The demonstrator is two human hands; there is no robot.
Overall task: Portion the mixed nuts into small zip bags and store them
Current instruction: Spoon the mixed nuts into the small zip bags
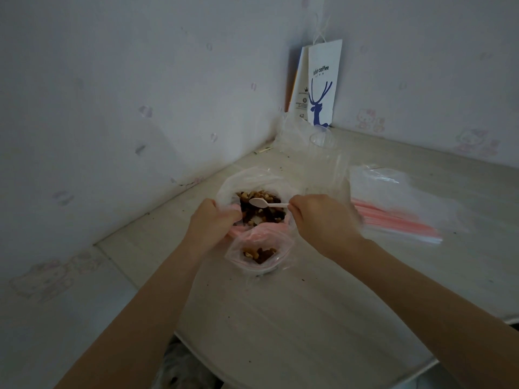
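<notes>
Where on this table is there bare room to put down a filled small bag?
Bare: the table between the small bag and the near edge. Crowded: right, the empty zip bags; far corner, the paper bag.

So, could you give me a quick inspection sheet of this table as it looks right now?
Surface: pale wood-grain table, dotted with dark crumbs.
Job's things: large bag of mixed nuts, open; white spoon over it, looks empty; small zip bag in front, open, a few nuts inside; stack of empty zip bags to the right.
Clutter: clear plastic cup and paper coffee bag in the far corner.
Hands: left hand grips the large bag's rim; right hand pinches the spoon's handle.
Cables: nothing seen.
Surroundings: wall with faint cartoon wallpaper on two sides.
</notes>
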